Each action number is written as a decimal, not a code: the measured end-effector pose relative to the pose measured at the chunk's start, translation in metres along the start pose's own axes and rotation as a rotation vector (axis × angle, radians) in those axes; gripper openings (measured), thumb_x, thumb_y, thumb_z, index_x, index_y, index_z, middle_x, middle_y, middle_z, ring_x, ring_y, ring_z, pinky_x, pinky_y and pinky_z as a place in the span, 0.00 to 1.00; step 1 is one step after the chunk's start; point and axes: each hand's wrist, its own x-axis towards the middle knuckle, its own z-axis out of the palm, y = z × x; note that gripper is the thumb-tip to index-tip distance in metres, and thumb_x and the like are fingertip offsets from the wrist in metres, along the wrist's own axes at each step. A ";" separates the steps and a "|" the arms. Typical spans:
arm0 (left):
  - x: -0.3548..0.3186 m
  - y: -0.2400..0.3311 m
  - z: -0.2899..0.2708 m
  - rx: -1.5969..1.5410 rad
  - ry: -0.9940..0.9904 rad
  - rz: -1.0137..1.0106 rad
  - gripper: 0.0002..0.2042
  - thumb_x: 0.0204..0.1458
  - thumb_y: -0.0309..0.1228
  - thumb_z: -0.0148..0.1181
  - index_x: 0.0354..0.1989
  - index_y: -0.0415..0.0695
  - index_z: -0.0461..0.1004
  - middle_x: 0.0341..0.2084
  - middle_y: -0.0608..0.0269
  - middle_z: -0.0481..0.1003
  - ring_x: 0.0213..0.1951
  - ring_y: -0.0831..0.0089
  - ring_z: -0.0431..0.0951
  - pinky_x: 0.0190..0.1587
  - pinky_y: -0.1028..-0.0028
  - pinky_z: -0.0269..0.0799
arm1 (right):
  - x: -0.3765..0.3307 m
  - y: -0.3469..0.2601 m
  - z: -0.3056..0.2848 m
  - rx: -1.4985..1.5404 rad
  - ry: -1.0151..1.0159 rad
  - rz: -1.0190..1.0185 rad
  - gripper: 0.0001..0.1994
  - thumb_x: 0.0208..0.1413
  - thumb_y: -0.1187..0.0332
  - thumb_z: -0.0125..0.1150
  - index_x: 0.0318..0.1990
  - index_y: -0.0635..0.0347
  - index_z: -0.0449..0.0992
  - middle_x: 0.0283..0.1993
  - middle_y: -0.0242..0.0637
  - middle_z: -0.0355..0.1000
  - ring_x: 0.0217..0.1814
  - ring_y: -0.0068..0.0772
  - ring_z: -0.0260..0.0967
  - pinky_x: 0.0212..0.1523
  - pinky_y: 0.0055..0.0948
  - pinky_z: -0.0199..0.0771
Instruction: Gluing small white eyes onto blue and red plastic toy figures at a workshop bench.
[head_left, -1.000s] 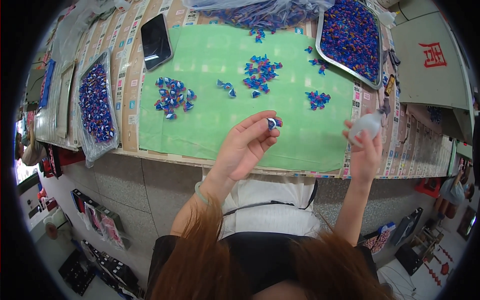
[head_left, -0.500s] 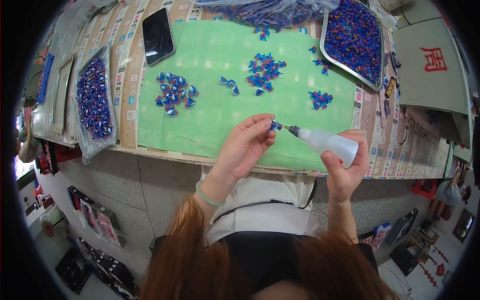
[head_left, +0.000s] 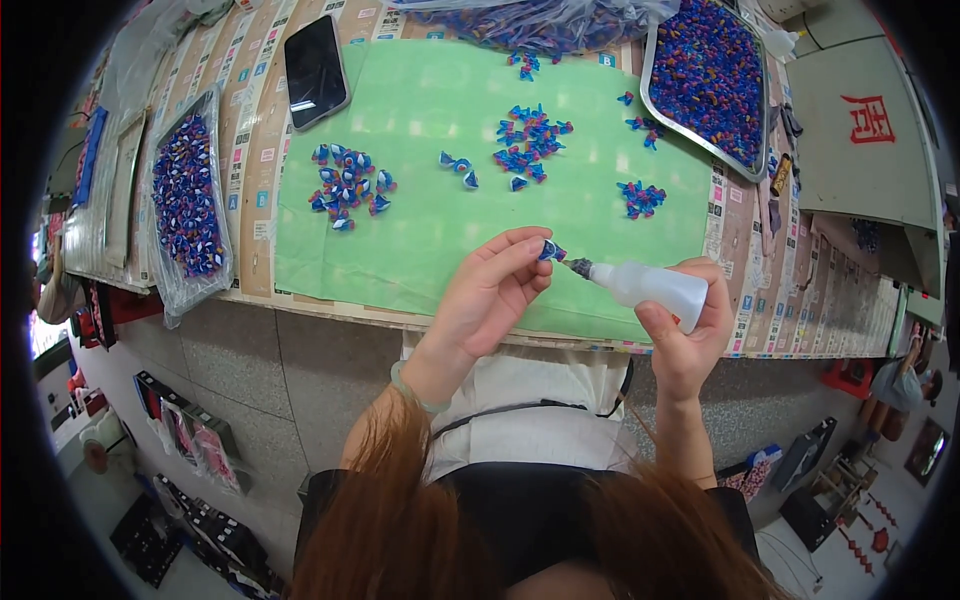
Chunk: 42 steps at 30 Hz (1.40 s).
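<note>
Between thumb and fingertips my left hand [head_left: 497, 285] pinches a small blue, white and purple piece [head_left: 552, 250] above the green sheet. My right hand [head_left: 693, 327] is wrapped round a white squeeze bottle [head_left: 655, 289] with a thin tip and dark collar. The bottle lies tilted, its tip pointing left at the pinched piece; whether they touch I cannot tell. Beyond my hands, a cluster of blue and purple pieces [head_left: 530, 138] lies on the sheet. Another pile, with white parts showing, [head_left: 350, 186] is farther left. A smaller group [head_left: 641, 199] sits right of centre.
The green sheet [head_left: 420, 240] covers the table's middle. A black phone [head_left: 317, 75] lies at its far left corner. A plastic-wrapped tray [head_left: 226, 262] of pieces stands left, and a metal tray [head_left: 697, 143] of coloured pieces at far right. A plastic bag [head_left: 560, 30] lies at the back.
My right hand has shifted slightly left with the squeeze bottle, bringing its tip closer to the pinched piece and a little lower. My left hand has barely moved.
</note>
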 end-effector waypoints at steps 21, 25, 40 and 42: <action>-0.007 0.028 -0.028 0.025 0.068 0.176 0.09 0.48 0.24 0.50 0.39 0.39 0.66 0.30 0.64 0.71 0.32 0.77 0.71 0.36 0.80 0.68 | 0.033 0.074 -0.085 -0.499 0.669 -0.193 0.19 0.44 0.77 0.56 0.44 0.66 0.57 0.39 0.37 0.63 0.41 0.28 0.62 0.44 0.24 0.60; -0.012 0.030 -0.030 0.048 0.089 0.224 0.08 0.48 0.23 0.50 0.38 0.39 0.66 0.30 0.64 0.71 0.32 0.78 0.70 0.36 0.80 0.67 | 0.029 0.048 -0.032 -0.532 0.256 -0.407 0.11 0.44 0.78 0.55 0.38 0.66 0.66 0.35 0.35 0.66 0.37 0.28 0.63 0.40 0.27 0.61; -0.005 0.021 -0.024 0.041 0.048 0.176 0.08 0.49 0.23 0.48 0.38 0.38 0.65 0.32 0.61 0.70 0.33 0.77 0.71 0.37 0.79 0.67 | 0.062 0.063 0.045 -0.255 -0.139 -0.020 0.06 0.45 0.77 0.52 0.33 0.64 0.69 0.28 0.34 0.68 0.29 0.25 0.64 0.32 0.21 0.64; -0.001 0.017 -0.019 0.066 0.053 0.178 0.08 0.48 0.23 0.49 0.38 0.39 0.66 0.32 0.62 0.71 0.34 0.77 0.70 0.38 0.79 0.67 | 0.054 0.057 0.038 0.051 -0.127 0.252 0.05 0.47 0.77 0.50 0.33 0.65 0.68 0.28 0.32 0.68 0.28 0.22 0.65 0.31 0.20 0.64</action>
